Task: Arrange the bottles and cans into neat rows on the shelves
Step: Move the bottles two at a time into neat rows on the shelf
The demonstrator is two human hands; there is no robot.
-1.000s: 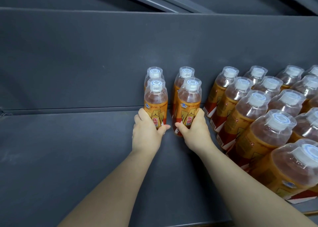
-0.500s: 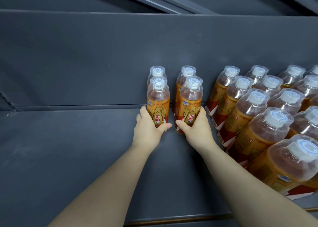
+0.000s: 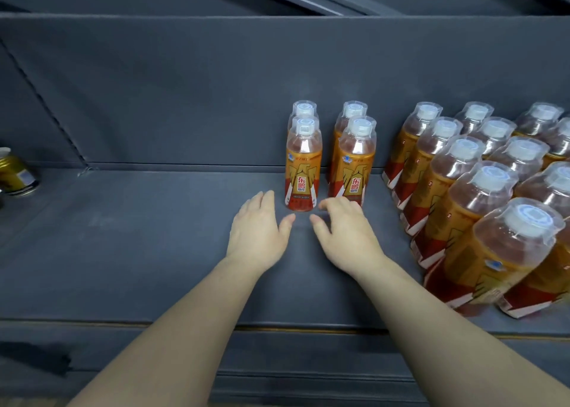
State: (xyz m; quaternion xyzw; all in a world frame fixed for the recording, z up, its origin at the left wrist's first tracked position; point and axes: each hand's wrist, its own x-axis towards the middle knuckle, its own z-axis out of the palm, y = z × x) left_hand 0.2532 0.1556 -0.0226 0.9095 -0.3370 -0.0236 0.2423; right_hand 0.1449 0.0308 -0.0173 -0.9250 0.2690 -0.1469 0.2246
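Two short columns of orange-labelled drink bottles stand upright on the dark grey shelf [image 3: 154,237]. The left front bottle [image 3: 303,172] and the right front bottle [image 3: 354,166] each have a second bottle close behind. My left hand [image 3: 259,237] hovers just in front of and left of the left front bottle, fingers relaxed, holding nothing. My right hand [image 3: 345,233] sits just in front of the right front bottle, fingers loosely spread, empty. A block of several identical bottles [image 3: 481,196] stands in rows at the right.
A gold can [image 3: 14,172] stands at the far left edge of the shelf. The shelf's back wall [image 3: 185,98] rises behind the bottles. The shelf's front lip [image 3: 123,326] runs across below my forearms.
Both hands have let go of the two front bottles and drawn back toward me. The bottles stay upright where they were set. The view has widened, showing the gold can.
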